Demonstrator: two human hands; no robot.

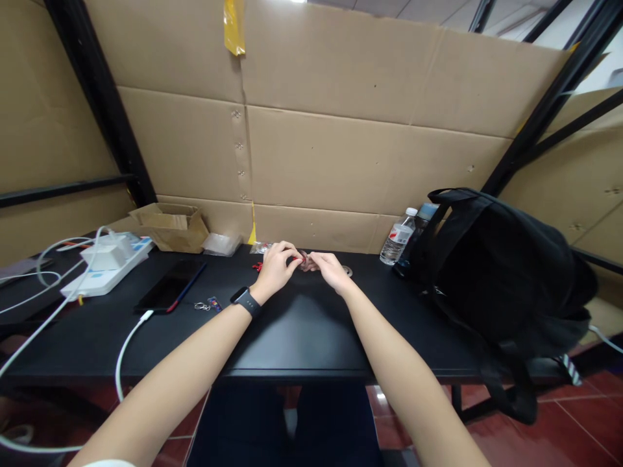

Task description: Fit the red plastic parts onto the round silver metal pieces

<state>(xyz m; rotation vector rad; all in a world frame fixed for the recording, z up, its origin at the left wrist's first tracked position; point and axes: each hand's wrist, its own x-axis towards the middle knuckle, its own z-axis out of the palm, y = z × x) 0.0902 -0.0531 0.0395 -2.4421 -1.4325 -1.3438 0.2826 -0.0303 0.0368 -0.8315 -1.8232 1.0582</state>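
My left hand (277, 264), with a black watch on its wrist, is curled at the far side of the black table (302, 331) and pinches a small red piece (295, 259). My right hand (328, 269) meets it fingertip to fingertip, closed on a small clear and dark item too small to name. More small red pieces (257, 265) lie just left of my left hand. A clear plastic bag (260, 247) lies behind them against the cardboard wall.
A black phone (170, 285) with a white cable and a small keyring (207, 304) lie on the left. A white power strip (107, 266), an open cardboard box (170, 227) and a clear packet (221, 244) stand further left. A water bottle (398, 237) and a black backpack (501, 279) fill the right.
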